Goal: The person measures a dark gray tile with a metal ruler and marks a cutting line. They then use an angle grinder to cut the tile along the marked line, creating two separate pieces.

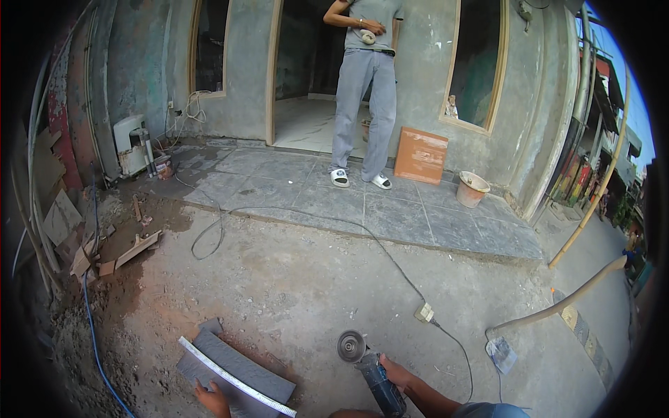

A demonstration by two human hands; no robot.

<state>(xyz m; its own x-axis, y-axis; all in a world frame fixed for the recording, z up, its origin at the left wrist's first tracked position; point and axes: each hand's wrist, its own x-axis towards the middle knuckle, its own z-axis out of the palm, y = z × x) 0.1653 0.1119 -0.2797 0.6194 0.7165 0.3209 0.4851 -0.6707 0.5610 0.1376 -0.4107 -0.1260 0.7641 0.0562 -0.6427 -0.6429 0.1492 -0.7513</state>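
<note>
An angle grinder [380, 385] with a round disc [351, 346] at its far end is in my right hand [396, 372], whose fingers wrap round its dark blue body. To the left, a dark grey tile [244, 366] lies on the ground with a white ruler [230, 376] slanting across it. My left hand [211, 400] rests on the tile just below the ruler, its visible fingers stretched out and apart. The lower part of that hand is cut off by the picture's edge.
A cable [390, 258] with a pale socket block [424, 312] crosses the concrete. On the right lies a hoe [557, 305]. Ahead, a person [367, 90] stands on a tiled step [306, 188], beside an orange tile [421, 156] and a bucket [473, 189]. Broken boards [132, 251] lie left.
</note>
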